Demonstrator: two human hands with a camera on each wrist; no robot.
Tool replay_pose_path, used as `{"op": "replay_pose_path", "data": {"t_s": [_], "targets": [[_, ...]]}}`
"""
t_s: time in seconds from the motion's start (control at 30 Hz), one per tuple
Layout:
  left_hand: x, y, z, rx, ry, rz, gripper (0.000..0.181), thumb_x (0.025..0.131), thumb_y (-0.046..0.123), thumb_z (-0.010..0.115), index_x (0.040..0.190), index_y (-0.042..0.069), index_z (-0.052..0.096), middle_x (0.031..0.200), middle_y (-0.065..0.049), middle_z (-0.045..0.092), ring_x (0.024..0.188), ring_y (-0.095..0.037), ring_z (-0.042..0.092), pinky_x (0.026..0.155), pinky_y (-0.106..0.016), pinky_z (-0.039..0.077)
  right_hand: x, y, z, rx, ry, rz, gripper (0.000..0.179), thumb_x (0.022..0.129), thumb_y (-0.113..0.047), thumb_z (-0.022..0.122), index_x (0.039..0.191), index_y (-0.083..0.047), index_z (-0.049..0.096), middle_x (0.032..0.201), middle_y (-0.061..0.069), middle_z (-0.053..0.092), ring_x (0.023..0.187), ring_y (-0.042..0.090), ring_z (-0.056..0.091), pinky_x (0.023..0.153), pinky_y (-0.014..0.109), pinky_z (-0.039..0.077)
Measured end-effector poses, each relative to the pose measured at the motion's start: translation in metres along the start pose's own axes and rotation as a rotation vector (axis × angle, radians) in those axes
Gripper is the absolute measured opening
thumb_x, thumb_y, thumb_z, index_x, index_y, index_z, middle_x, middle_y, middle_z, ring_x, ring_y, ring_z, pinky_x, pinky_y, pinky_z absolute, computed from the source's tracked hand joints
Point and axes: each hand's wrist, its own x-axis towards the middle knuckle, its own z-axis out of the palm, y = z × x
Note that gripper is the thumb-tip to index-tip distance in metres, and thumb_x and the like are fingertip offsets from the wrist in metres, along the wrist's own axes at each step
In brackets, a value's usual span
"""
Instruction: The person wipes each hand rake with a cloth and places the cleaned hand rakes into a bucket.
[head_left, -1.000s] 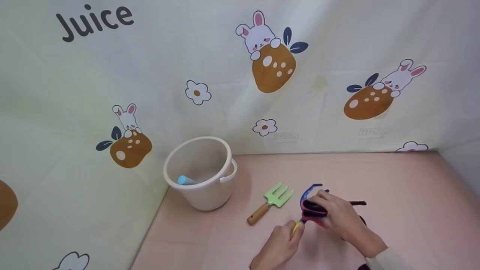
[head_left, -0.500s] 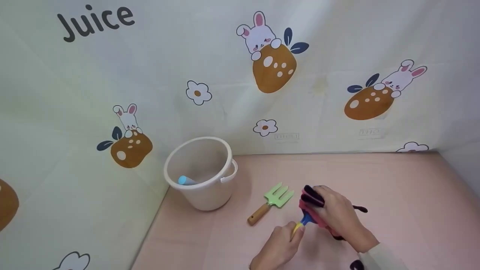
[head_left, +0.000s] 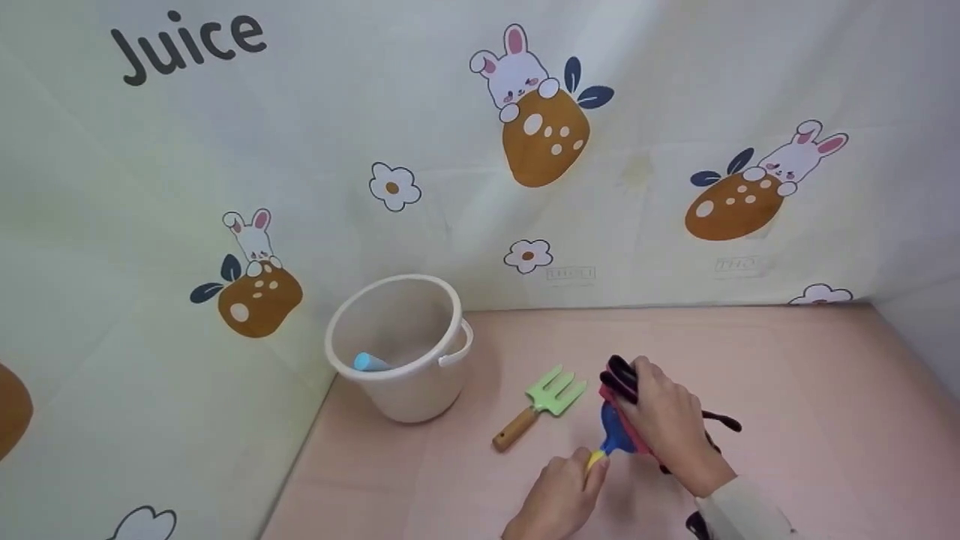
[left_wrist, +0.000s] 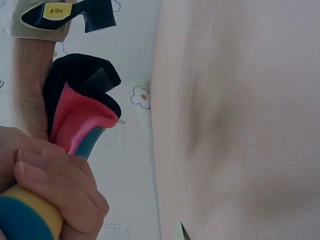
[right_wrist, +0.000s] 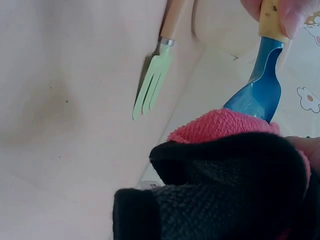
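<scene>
In the head view my left hand (head_left: 556, 489) grips the yellow handle of a blue hand trowel (head_left: 615, 429), its blade pointing up and away. My right hand (head_left: 670, 416) holds a thick pink cloth with black trim (head_left: 621, 379) folded against the blade. The right wrist view shows the pink side of the cloth (right_wrist: 225, 124) covering the trowel's front end, while the blue blade (right_wrist: 260, 95) shows near the handle. From the left wrist view, the fingers (left_wrist: 60, 185) wrap round the handle, whose end (left_wrist: 22, 217) is blue and yellow.
A green hand fork (head_left: 555, 390) with a wooden handle lies on the pink tabletop (head_left: 810, 375), left of the hands. Behind it stands a cream bucket (head_left: 427, 390) with a light blue rod-like thing (head_left: 369, 362) inside. A printed curtain (head_left: 637, 225) hangs behind.
The cloth and right hand have shifted over the trowel's blade, first baring the far rim, then covering it, and now showing more blue near the handle. The left hand stays almost still.
</scene>
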Motion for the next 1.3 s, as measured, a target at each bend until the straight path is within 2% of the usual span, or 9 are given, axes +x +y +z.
{"op": "replay_pose_path", "data": {"t_s": [0.43,0.57,0.67,0.8,0.93,1.1,1.2,1.3], "targets": [[0.000,0.003,0.002,0.029,0.002,-0.033,0.033,0.096,0.042,0.046,0.081,0.012,0.052,0.060,0.004,0.040,0.051,-0.009,0.037,0.049,-0.021,0.029,-0.002,0.013,0.016,-0.076,0.093,-0.028,0.040,0.081,-0.030,0.072,0.098,-0.002,0.049,0.069,0.009,0.052,0.049,0.019,0.048,0.045,0.033,0.046],[0.001,0.007,0.003,0.010,-0.031,-0.104,0.035,0.095,0.044,0.046,0.083,0.012,0.053,0.062,0.002,0.042,0.054,-0.011,0.040,0.052,-0.023,0.031,-0.001,0.017,0.019,-0.101,0.098,-0.041,0.038,0.082,-0.028,0.071,0.097,-0.002,0.049,0.067,0.009,0.051,0.048,0.018,0.047,0.044,0.032,0.046],[0.001,0.010,0.004,-0.003,-0.051,-0.136,0.034,0.095,0.044,0.047,0.083,0.012,0.054,0.063,0.002,0.042,0.055,-0.012,0.041,0.053,-0.025,0.031,-0.002,0.021,0.021,-0.161,0.098,-0.070,0.036,0.081,-0.025,0.072,0.096,-0.003,0.048,0.066,0.009,0.052,0.046,0.017,0.046,0.043,0.031,0.044],[-0.001,0.010,0.001,-0.033,-0.076,-0.141,0.034,0.095,0.042,0.047,0.082,0.012,0.054,0.061,0.002,0.041,0.054,-0.012,0.039,0.051,-0.025,0.030,-0.003,0.024,0.022,-0.222,0.087,-0.103,0.037,0.079,-0.023,0.074,0.095,-0.004,0.047,0.066,0.009,0.054,0.045,0.016,0.045,0.043,0.030,0.044],[-0.003,0.009,-0.001,-0.060,-0.102,-0.139,0.034,0.095,0.041,0.046,0.081,0.011,0.055,0.060,0.001,0.040,0.052,-0.013,0.036,0.048,-0.025,0.028,-0.005,0.026,0.022,-0.234,0.100,-0.125,0.040,0.077,-0.024,0.077,0.094,-0.004,0.047,0.066,0.009,0.054,0.045,0.017,0.046,0.043,0.030,0.045],[-0.002,0.007,-0.002,-0.047,-0.116,-0.138,0.035,0.096,0.041,0.046,0.082,0.011,0.056,0.060,0.001,0.039,0.052,-0.013,0.037,0.049,-0.025,0.029,-0.008,0.029,0.022,-0.300,0.119,-0.176,0.045,0.072,-0.025,0.080,0.095,-0.003,0.047,0.068,0.010,0.055,0.046,0.017,0.046,0.044,0.028,0.045],[-0.001,0.003,-0.003,-0.039,-0.115,-0.147,0.035,0.096,0.041,0.046,0.082,0.010,0.056,0.061,0.000,0.040,0.053,-0.013,0.038,0.050,-0.025,0.030,-0.008,0.034,0.020,-0.315,0.137,-0.213,0.043,0.073,-0.024,0.079,0.094,-0.004,0.047,0.067,0.010,0.055,0.046,0.016,0.043,0.043,0.027,0.042],[-0.001,-0.004,-0.006,-0.050,-0.110,-0.172,0.035,0.096,0.040,0.046,0.084,0.008,0.055,0.062,-0.001,0.041,0.055,-0.014,0.039,0.051,-0.026,0.031,-0.007,0.041,0.016,-0.283,0.192,-0.193,0.040,0.073,-0.019,0.079,0.093,-0.003,0.047,0.066,0.010,0.054,0.044,0.018,0.043,0.041,0.030,0.041]]}}
